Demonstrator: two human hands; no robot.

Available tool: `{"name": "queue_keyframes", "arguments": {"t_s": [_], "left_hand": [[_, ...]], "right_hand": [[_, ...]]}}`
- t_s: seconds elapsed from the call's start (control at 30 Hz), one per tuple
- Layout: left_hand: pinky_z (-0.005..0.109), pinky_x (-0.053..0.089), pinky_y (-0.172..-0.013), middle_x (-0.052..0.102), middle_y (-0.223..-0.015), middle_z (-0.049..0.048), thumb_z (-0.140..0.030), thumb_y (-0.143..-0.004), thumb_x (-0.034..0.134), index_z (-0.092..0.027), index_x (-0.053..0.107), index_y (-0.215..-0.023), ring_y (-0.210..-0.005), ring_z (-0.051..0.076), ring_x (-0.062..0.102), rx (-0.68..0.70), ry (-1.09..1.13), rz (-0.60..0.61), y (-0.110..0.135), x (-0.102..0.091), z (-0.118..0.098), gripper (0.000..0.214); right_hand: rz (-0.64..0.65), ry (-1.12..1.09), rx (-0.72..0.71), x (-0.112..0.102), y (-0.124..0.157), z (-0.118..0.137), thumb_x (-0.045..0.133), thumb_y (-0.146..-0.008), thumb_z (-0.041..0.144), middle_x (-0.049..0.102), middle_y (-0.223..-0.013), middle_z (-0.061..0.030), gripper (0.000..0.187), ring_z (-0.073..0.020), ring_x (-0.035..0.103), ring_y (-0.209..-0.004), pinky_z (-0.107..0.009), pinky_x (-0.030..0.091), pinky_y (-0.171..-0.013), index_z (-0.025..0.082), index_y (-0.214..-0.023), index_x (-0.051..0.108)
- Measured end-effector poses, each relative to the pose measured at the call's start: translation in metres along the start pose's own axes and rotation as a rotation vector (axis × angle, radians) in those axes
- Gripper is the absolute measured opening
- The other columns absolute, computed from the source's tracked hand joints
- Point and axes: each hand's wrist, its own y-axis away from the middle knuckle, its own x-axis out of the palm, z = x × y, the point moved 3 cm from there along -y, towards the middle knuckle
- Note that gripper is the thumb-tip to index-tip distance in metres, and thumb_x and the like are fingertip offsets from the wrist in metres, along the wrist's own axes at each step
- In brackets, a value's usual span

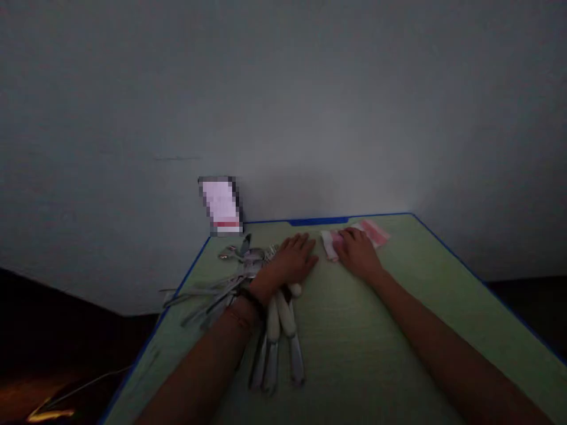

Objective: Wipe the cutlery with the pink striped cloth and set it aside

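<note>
My left hand (296, 258) lies flat on the table's far half, palm down with its fingers stretched out, and holds nothing. Under and beside its wrist spreads a pile of metal cutlery (253, 264), with spoon and fork heads showing toward the back. Several cutlery pieces with pale, thick grips (287, 316) point toward me below the hand; the forearm hides part of the pile. Farther right, my right hand (358, 252) has its fingers curled down onto a pink and white cloth (374, 232), which lies creased on the table.
The light green table (354, 354) has a blue edge and stands against a grey wall (336, 106). A phone with a lit, blurred screen (221, 203) leans at the back left corner. Some handles (170, 298) overhang the left edge. A thin cable (95, 381) runs below.
</note>
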Motion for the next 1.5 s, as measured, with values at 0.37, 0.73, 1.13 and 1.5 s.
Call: {"name": "queue_keyframes", "arguments": {"t_s": [0.37, 0.73, 1.13, 1.5], "left_hand": [[0.042, 0.021, -0.107, 0.029, -0.147, 0.0124, -0.047, -0.092, 0.023, -0.017, 0.030, -0.138, -0.134, 0.028, 0.028, 0.011, -0.013, -0.010, -0.0014, 0.0015, 0.0017, 0.056], [0.042, 0.020, -0.108, 0.028, -0.147, 0.0138, -0.046, -0.092, 0.024, -0.015, 0.029, -0.139, -0.134, 0.028, 0.026, 0.010, -0.023, 0.009, -0.0038, 0.0018, 0.0022, 0.056], [0.042, 0.022, -0.108, 0.028, -0.148, 0.0124, -0.046, -0.092, 0.024, -0.016, 0.029, -0.139, -0.134, 0.028, 0.027, -0.002, -0.029, 0.013, -0.0037, 0.0031, 0.0032, 0.057], [0.042, 0.021, -0.108, 0.028, -0.147, 0.0119, -0.047, -0.092, 0.024, -0.017, 0.030, -0.139, -0.134, 0.027, 0.027, -0.012, -0.015, 0.021, -0.0032, 0.0010, 0.0024, 0.056]], "right_hand": [[-0.007, -0.005, 0.007, -0.0023, 0.0000, 0.0011, 0.034, -0.089, 0.042, 0.051, -0.121, -0.0146, 0.045, -0.0271, 0.043, -0.112, -0.041, 0.034, -0.094, 0.015, -0.122, 0.051], [-0.002, -0.016, 0.023, -0.0006, -0.0004, 0.0003, 0.035, -0.088, 0.043, 0.050, -0.122, -0.0152, 0.047, -0.0274, 0.042, -0.113, -0.042, 0.034, -0.095, 0.015, -0.123, 0.050], [-0.007, -0.034, 0.022, -0.0009, -0.0008, -0.0008, 0.036, -0.088, 0.043, 0.049, -0.123, -0.0158, 0.047, -0.0269, 0.042, -0.114, -0.041, 0.034, -0.095, 0.014, -0.124, 0.049], [-0.009, -0.036, 0.022, -0.0011, -0.0010, -0.0004, 0.036, -0.088, 0.042, 0.050, -0.121, -0.0152, 0.046, -0.0263, 0.043, -0.114, -0.040, 0.034, -0.095, 0.015, -0.123, 0.049]]}}
